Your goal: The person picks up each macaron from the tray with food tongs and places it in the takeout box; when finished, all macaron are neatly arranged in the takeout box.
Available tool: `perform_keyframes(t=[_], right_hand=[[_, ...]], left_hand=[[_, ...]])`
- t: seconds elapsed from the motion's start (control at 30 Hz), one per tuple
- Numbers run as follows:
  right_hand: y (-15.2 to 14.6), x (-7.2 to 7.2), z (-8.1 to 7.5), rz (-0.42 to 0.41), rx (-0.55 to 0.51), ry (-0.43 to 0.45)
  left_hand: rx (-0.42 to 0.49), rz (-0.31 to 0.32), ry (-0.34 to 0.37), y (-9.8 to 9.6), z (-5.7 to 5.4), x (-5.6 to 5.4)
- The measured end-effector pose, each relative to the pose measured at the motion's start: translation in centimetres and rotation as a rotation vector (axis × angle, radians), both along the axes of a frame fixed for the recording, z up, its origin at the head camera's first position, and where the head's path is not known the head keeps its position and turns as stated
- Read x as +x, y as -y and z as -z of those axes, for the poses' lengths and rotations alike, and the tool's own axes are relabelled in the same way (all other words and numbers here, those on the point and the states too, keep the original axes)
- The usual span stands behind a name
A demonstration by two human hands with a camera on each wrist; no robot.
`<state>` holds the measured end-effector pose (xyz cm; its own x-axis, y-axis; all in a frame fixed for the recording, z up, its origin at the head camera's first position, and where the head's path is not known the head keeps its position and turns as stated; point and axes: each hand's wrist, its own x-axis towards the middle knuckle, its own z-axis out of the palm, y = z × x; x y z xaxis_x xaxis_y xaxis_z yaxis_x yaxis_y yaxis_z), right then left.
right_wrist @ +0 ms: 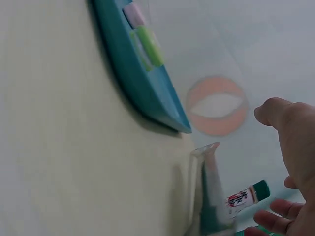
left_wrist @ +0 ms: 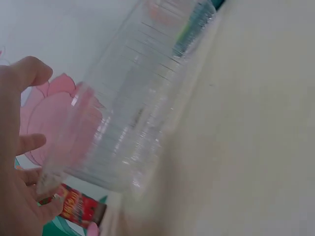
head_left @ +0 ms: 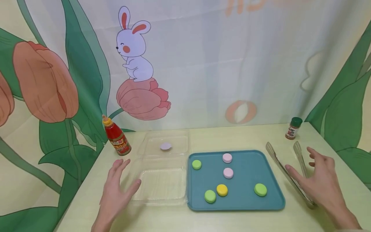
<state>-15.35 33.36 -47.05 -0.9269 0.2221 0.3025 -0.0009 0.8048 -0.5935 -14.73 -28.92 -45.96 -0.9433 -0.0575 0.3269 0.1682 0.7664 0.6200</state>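
My left hand (head_left: pixel 116 190) hovers by the left side of a clear plastic box (head_left: pixel 162 185), thumb and fingers spread apart. The box's lid (head_left: pixel 150 141) lies folded back, and a pale lilac disc (head_left: pixel 166 146) shows on it. On the right, my right hand (head_left: pixel 320 177) is beside metal tongs (head_left: pixel 290 177), its fingers loosely bent around nothing. The tongs' arms are spread, tips toward the back; in the right wrist view the hand appears apart from the tongs (right_wrist: pixel 211 196). Between the hands, a blue tray (head_left: pixel 243 203) carries green macarons (head_left: pixel 210 196), pink macarons (head_left: pixel 228 173) and a yellow macaron (head_left: pixel 222 190).
A red sauce bottle (head_left: pixel 117 137) with a yellow cap stands at the back left. At the back right is a small spice jar (head_left: pixel 293 129) with a green lid. A printed curtain (head_left: pixel 188 64) hangs behind the pale table (head_left: pixel 232 222).
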Motion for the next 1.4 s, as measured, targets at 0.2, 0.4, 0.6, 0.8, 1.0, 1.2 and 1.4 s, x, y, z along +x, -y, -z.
perform_keyframes(t=[0.2, 0.4, 0.6, 0.8, 1.0, 1.2, 1.4], right_hand=[[-0.2, 0.0, 1.6, -0.003, -0.010, 0.074], [-0.3, 0.1, 2.5, -0.005, 0.035, 0.132], [-0.8, 0.0, 2.9, 0.019, 0.084, 0.184], [-1.3, -0.1, 3.0, 0.005, 0.101, 0.213], [-2.0, 0.0, 3.0, -0.003, 0.103, 0.236], [-2.3, 0.0, 2.7, -0.006, 0.068, 0.191], [-2.3, 0.7, 2.0, -0.070, -0.013, 0.082]], left_hand=[[0.058, 0.045, -0.071, 0.4, 2.0, 0.8], [0.205, 0.139, 0.002, 0.4, 3.1, 0.9], [0.209, 0.132, 0.078, 0.2, 3.5, 1.0], [0.195, 0.097, 0.164, 0.2, 3.3, 0.9], [0.210, 0.092, 0.249, 0.4, 3.2, 0.8], [0.212, 0.080, 0.305, 0.5, 3.2, 0.6], [0.209, 0.081, 0.315, 0.6, 3.3, 0.5]])
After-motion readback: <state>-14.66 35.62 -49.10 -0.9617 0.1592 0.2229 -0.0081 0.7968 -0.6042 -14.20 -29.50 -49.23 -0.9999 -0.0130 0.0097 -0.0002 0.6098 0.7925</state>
